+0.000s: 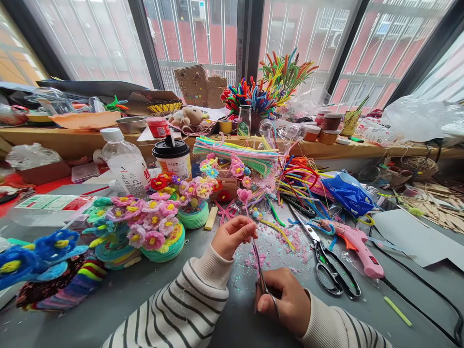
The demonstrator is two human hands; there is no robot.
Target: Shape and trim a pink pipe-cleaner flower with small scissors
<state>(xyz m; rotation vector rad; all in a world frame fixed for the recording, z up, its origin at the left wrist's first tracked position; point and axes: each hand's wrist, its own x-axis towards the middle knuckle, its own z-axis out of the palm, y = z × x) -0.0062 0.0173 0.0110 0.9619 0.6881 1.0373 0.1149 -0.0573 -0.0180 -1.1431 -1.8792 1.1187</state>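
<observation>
My left hand (232, 237) pinches the thin stem of a pink pipe-cleaner flower (244, 195), its bloom standing up above my fingertips. Wrapped round the handles of a small pair of scissors (260, 278) is my right hand (284, 298). The scissor blades point up toward my left fingers, along the lower stem; whether they touch it I cannot tell. Pink fuzz clippings (261, 256) lie scattered on the grey table beneath. Left of my hands stand pots of fuzzy flowers, among them a pink bunch (154, 220) in a green and yellow pot.
Large black-handled scissors (328, 266) and a pink glue gun (358, 244) with its cord lie to the right. Pipe cleaners (235, 153) are heaped behind, beside a blue packet (348, 193). A plastic bottle (125, 162) and a lidded cup (173, 159) stand back left.
</observation>
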